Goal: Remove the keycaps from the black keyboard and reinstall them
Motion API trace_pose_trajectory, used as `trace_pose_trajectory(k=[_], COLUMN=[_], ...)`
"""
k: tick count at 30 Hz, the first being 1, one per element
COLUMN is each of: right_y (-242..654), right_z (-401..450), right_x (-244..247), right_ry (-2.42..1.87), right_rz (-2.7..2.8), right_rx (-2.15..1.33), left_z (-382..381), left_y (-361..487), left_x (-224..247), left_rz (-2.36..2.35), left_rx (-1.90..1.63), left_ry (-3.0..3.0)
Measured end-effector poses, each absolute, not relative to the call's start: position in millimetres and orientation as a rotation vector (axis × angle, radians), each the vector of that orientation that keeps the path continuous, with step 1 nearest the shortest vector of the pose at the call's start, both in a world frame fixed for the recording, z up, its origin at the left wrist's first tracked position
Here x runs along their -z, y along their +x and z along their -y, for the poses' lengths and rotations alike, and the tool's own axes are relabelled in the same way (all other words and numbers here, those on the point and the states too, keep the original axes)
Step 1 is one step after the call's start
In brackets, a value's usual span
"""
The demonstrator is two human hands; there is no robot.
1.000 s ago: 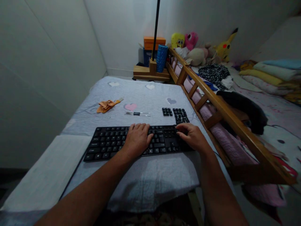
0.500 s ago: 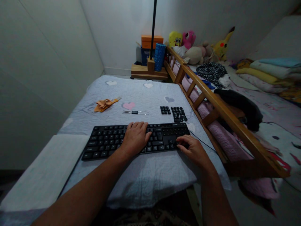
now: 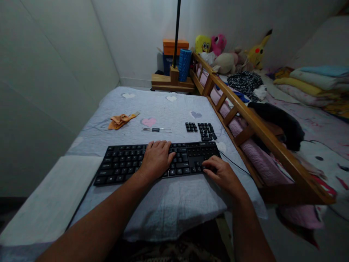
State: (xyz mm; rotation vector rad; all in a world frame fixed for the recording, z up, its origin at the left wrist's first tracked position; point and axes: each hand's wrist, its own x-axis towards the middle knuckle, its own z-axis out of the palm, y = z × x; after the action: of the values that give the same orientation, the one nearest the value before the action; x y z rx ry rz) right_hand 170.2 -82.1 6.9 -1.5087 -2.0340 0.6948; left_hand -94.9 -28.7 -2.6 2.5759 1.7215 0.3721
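A black keyboard [image 3: 120,165] lies across the cloth in front of me. My left hand [image 3: 156,158] rests flat over its middle, fingers stretched out on the keys. At the lower right part of the keyboard, my right hand [image 3: 219,171] has its thumb and fingers bent together in a pinch near the arrow keys; whatever is between the fingertips is hidden. The number pad above that hand shows bare sockets without keycaps. Behind the keyboard lie loose black keycaps [image 3: 205,131] in rows, and a thin wire tool with a dark grip [image 3: 155,130].
An orange cloth with a brush [image 3: 119,120] lies at the back left of the table cover [image 3: 174,111]. A white sheet [image 3: 51,196] hangs over the left side. Along the right runs a wooden bed rail [image 3: 240,105], and a cable [image 3: 237,165] leaves the keyboard toward it.
My right hand has shifted very slightly left along the keyboard's lower right part. The left hand stays in place on the keys, and the view has moved a little.
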Motion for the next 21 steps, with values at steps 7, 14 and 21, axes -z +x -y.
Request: trace_pose_trajectory(k=[7,14,21], right_y=[169.9,168.0,164.6], right_z=[82.7,84.7,81.8], right_x=[-9.1,-11.3,-5.5], right_ry=[-1.525,-1.522,-1.528], right_rz=[2.091,2.101,2.046], right_rx=[-0.683,-0.652,-0.609], left_z=[27.9,29.0,28.7], left_y=[-94.9,-94.9,-95.1], left_x=[3.3,2.3,2.9], left_rz=[-1.724,-1.73,-1.724], left_rx=[-0.349,-0.359,-0.385], left_ry=[2.571,2.573,2.573])
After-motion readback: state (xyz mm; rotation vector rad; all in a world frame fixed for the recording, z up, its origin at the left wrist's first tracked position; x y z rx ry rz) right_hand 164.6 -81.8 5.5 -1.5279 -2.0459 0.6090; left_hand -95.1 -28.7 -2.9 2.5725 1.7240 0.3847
